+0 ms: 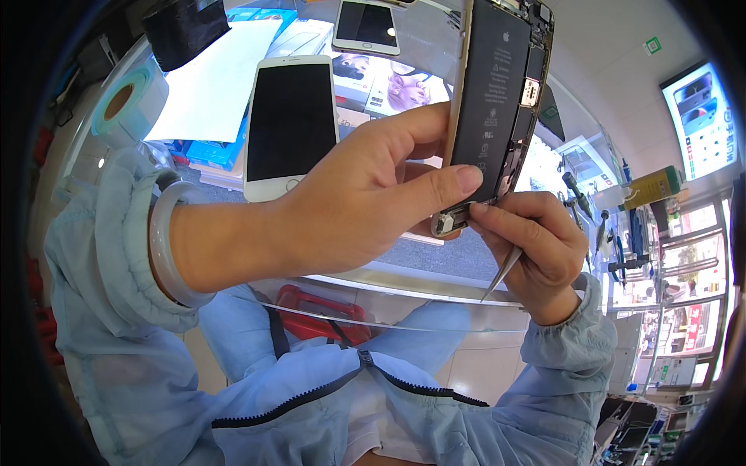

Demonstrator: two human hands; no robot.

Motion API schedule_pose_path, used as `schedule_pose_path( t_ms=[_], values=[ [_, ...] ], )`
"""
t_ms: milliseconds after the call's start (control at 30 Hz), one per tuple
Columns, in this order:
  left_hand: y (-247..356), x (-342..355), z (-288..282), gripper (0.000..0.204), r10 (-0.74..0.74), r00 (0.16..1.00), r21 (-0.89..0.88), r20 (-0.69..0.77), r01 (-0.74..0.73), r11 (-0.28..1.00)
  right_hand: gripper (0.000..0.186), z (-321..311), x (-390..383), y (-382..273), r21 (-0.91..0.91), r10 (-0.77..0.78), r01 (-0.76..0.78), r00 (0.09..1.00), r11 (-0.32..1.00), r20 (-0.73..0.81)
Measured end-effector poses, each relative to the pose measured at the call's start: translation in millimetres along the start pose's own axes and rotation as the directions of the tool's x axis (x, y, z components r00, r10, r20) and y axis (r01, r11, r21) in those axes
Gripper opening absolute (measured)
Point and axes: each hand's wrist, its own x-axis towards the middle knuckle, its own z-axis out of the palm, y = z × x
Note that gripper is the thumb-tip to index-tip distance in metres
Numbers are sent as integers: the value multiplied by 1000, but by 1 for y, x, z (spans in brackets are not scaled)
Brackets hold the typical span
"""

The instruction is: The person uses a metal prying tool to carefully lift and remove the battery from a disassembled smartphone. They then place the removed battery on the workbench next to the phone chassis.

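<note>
My left hand [350, 186] is closed around an opened smartphone body [497, 85], raised above the counter and tilted. Its black battery and the circuit parts along its right side are exposed. The thumb lies across the lower part of the battery. My right hand [536, 237] pinches at the phone's bottom end, thumb and index fingertip meeting there; whether a small part sits between them is hidden. Tucked in that same hand is a pointed metal tool, seemingly tweezers [505, 270], its tip aimed down and away from the phone. A white-fronted phone [291, 116] with a dark screen lies behind my left wrist.
Another white phone [365, 27] lies farther back. At the left are a label roll [151, 89], a white sheet [217, 81] and a black container [183, 31]. Screwdriver-like tools [575, 190] and a yellow-green bottle [653, 188] stand right. A red stool [326, 322] sits below the counter edge.
</note>
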Motion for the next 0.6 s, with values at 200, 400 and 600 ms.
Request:
schedule_pose_path(
  t_ms=[200, 400, 600],
  values=[
    [0, 2, 1, 36, 18, 1000, -37, -3, -18, 999, 28, 0, 4, -1, -37, -33, 31, 999, 999, -38],
    [0, 2, 2, 38, 4, 1000, -56, -11, -5, 998, 27, 0, 3, 0, -30, -29, 29, 999, 999, -22],
    [0, 2, 2, 38, -1, 1000, -67, -7, 1, 998, 27, 0, 3, 0, -27, -34, 33, 998, 999, -47]
  ],
)
